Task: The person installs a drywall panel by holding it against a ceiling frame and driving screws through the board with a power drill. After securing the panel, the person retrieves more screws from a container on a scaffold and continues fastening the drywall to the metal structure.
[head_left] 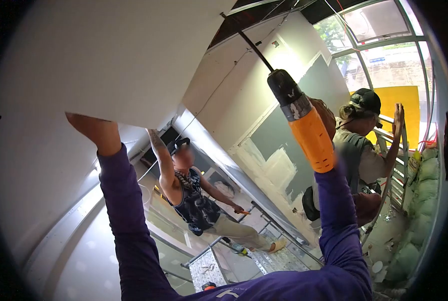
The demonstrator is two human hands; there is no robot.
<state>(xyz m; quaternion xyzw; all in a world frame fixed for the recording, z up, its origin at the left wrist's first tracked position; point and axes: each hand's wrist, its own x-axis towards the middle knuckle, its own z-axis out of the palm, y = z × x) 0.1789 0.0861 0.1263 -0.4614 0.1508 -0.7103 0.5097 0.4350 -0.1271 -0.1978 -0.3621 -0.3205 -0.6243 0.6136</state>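
Observation:
My right hand [324, 114] is wrapped round the grip of an orange and black cordless drill [311, 135], raised and pointing up to the left. Out of its black chuck runs a long dark bit [249, 41], whose tip overlaps the upper right edge of a large pale board [129, 55] overhead. On the left, my left hand [98, 131] reaches up to the board's lower edge. Its fingers are hidden behind that edge; only the wrist and the base of the hand show.
A person [191, 185] on a metal scaffold platform [206, 271] raises one arm toward the board. Another person [362, 140] with a cap stands at right beside an aluminium ladder [397, 180]. Green sacks [419, 200] are stacked along the right wall, below large windows [389, 60].

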